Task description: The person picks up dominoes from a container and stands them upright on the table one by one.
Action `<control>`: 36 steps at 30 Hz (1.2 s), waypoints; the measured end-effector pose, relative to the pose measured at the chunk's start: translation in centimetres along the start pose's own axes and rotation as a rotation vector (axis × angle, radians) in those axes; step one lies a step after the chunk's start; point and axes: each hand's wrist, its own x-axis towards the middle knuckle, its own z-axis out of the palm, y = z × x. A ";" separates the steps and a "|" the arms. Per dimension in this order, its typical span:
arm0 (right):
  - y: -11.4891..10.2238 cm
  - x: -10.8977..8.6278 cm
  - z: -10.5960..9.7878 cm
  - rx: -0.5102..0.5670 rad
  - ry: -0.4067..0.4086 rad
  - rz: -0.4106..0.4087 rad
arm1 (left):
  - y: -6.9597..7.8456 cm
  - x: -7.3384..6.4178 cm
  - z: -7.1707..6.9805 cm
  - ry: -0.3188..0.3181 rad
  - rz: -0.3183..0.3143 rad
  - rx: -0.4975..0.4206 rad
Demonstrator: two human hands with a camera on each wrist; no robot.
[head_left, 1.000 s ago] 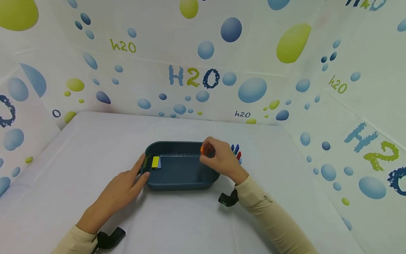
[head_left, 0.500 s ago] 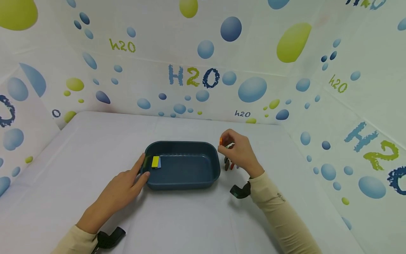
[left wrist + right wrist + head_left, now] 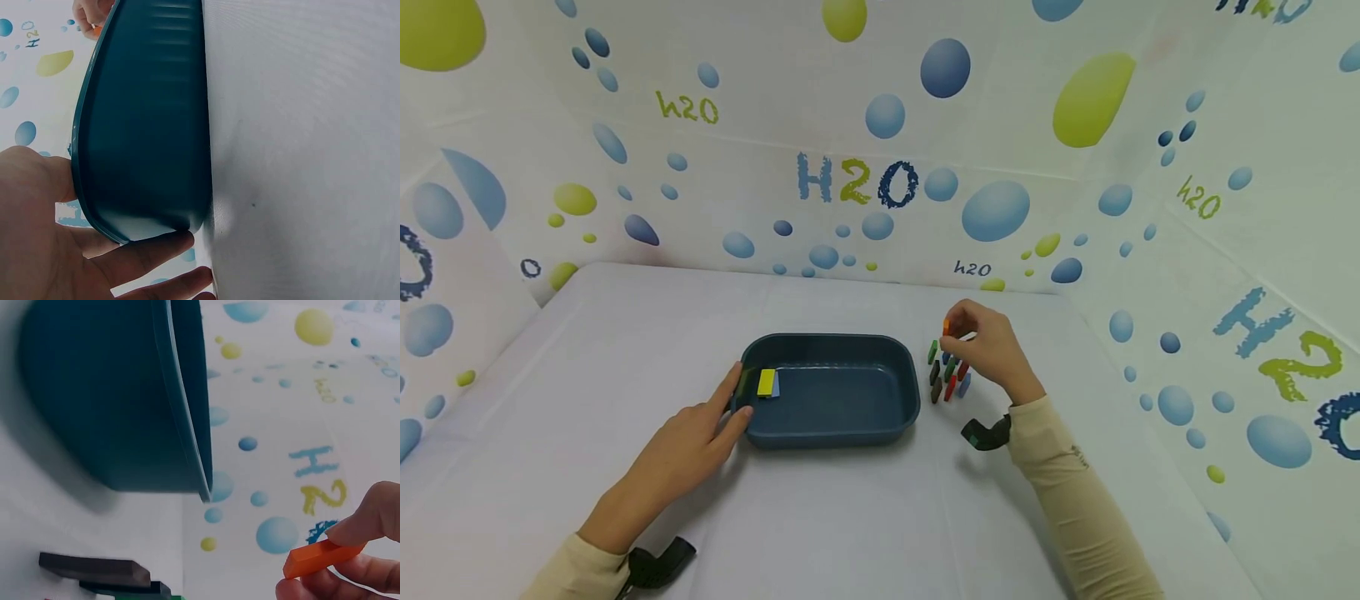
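Observation:
My right hand [image 3: 988,342] pinches a small orange block [image 3: 322,557] between thumb and fingers. It hovers over several thin coloured blocks standing on the table right of a dark teal tray [image 3: 827,437]. Among them are a green block [image 3: 933,351], a red block [image 3: 951,388], a light blue block [image 3: 965,384] and a dark brown block [image 3: 94,567]; the hand hides part of the group. My left hand [image 3: 681,450] rests against the tray's left end, its fingers fairly straight along the wall. Inside the tray, at the left, lies a yellow block [image 3: 766,382] overlapping a light blue block [image 3: 777,385].
A white cloth covers the table [image 3: 827,517]. Behind it and at the sides stand white sheets [image 3: 737,167] printed with bubbles and H2O lettering. A black wrist device [image 3: 658,562] sits under the left wrist, another black device [image 3: 987,433] under the right.
My right hand has moved right from above the tray to over the standing blocks, still pinching the orange block. The left hand and the tray have stayed in place.

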 end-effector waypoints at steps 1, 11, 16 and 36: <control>0.1 0.0 -0.1 -0.004 0.002 0.009 | 0.0 0.0 0.0 0.001 -0.001 0.001; 2.2 0.3 -1.1 -0.014 0.012 0.078 | 0.1 -0.1 0.0 -0.001 -0.008 0.006; 3.4 0.3 -1.4 -0.019 0.031 0.115 | 0.2 -0.1 0.1 -0.007 -0.012 0.008; 8.1 0.5 -1.2 -0.019 -0.001 0.236 | 0.6 -0.5 0.3 0.010 -0.021 0.005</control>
